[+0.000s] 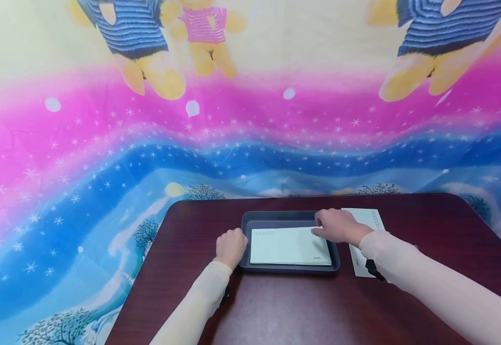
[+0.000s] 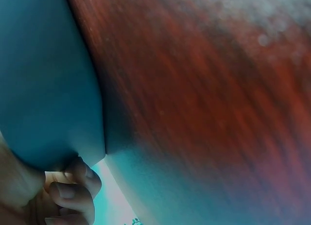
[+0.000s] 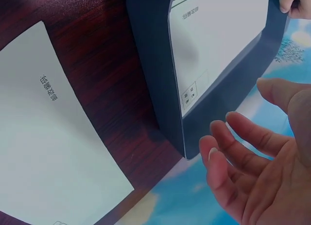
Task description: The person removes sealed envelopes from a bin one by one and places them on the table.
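Observation:
A dark grey tray (image 1: 291, 269) lies on the table, with a small stack of pale envelopes (image 1: 289, 247) inside it. My left hand (image 1: 231, 245) grips the tray's left side; in the left wrist view its curled fingers (image 2: 73, 198) are at the tray wall (image 2: 53, 84). Over the tray's right end is my right hand (image 1: 336, 225). The right wrist view shows that hand (image 3: 262, 171) with fingers spread and bent a little, holding nothing, apart from the envelopes. Another envelope (image 1: 364, 261) lies on the table right of the tray, partly hidden by the right forearm.
The dark red-brown wooden table (image 1: 285, 306) has rounded far corners. Behind it hangs a colourful printed cloth (image 1: 250, 124) with bears and snowflakes. A black strap (image 1: 374, 270) shows at the right wrist.

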`<action>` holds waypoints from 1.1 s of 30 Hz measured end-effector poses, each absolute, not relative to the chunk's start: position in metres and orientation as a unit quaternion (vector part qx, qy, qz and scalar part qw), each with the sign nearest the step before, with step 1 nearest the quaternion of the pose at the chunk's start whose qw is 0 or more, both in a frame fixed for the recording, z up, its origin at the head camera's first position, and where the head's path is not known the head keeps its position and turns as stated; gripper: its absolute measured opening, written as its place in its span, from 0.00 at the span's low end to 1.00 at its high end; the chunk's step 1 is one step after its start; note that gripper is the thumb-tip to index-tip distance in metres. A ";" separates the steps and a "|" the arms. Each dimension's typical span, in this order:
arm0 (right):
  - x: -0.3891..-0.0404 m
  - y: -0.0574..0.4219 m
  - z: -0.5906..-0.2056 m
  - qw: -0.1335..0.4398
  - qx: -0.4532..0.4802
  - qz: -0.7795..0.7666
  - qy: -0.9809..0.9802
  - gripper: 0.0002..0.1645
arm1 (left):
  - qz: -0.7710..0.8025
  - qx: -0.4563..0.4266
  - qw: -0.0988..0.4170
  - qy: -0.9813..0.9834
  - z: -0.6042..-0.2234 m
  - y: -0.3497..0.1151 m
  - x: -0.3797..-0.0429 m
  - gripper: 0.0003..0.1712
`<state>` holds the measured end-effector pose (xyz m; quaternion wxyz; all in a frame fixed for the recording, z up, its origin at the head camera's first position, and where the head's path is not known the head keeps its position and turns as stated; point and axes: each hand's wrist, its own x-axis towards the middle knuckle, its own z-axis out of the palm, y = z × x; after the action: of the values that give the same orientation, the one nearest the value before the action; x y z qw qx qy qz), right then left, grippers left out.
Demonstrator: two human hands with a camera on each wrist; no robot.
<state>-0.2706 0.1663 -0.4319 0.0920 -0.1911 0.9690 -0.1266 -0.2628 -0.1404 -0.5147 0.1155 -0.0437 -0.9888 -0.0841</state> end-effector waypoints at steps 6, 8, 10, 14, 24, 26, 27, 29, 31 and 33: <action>-0.275 0.163 -0.433 0.130 -0.188 -0.109 0.967 0.14 | -0.088 -0.042 0.116 -0.988 -0.516 -0.140 -0.263 0.23; -0.275 0.162 -0.432 0.141 -0.190 -0.102 0.966 0.18 | -0.087 -0.041 0.114 -0.989 -0.515 -0.140 -0.263 0.23; -0.275 0.161 -0.432 0.149 -0.190 -0.095 0.966 0.23 | -0.085 -0.041 0.113 -0.989 -0.515 -0.140 -0.263 0.22; -0.274 0.159 -0.434 0.154 -0.188 -0.086 0.966 0.30 | -0.080 -0.038 0.112 -0.990 -0.515 -0.140 -0.264 0.22; -0.280 0.157 -0.448 0.143 -0.200 -0.062 0.967 0.38 | -0.085 -0.037 0.106 -0.990 -0.514 -0.140 -0.263 0.21; -0.281 0.157 -0.449 0.139 -0.204 -0.054 0.968 0.39 | -0.086 -0.036 0.107 -0.990 -0.514 -0.140 -0.263 0.21; -0.281 0.157 -0.450 0.137 -0.205 -0.051 0.968 0.40 | -0.085 -0.036 0.107 -0.990 -0.514 -0.140 -0.263 0.21; -0.282 0.157 -0.451 0.135 -0.208 -0.045 0.968 0.41 | -0.085 -0.035 0.106 -0.990 -0.513 -0.140 -0.262 0.21; -0.281 0.157 -0.451 0.134 -0.209 -0.040 0.968 0.42 | -0.086 -0.035 0.106 -0.990 -0.513 -0.140 -0.262 0.21; -0.281 0.157 -0.451 0.134 -0.210 -0.034 0.968 0.42 | -0.085 -0.035 0.105 -0.990 -0.512 -0.140 -0.262 0.21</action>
<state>-0.2809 0.1570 -0.4514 0.1337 -0.2105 0.9678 -0.0341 -0.2623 -0.1403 -0.5122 0.1052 -0.0348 -0.9902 -0.0852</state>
